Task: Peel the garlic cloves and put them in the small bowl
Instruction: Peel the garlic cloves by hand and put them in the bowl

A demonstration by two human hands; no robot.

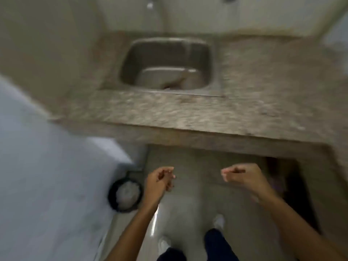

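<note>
— Two hands, and neither shows a clove I can make out. The left hand hangs low over the floor with its fingers curled in, maybe pinching something small at the tips, but blur hides it; I cannot tell its grip.

— And the right hand?

— Curled into a loose fist, nothing visible inside it.

— Where are the garlic and the small bowl?

— Neither is in view. The speckled tabletop lies ahead of and above both hands, with the steel sink set into it. A dark bin with pale contents stands on the floor just left of the left hand.

— So what does the next move turn on?

— My judgement: both hands sit about equally short of the tabletop edge, so either could reach forward and up.
</note>
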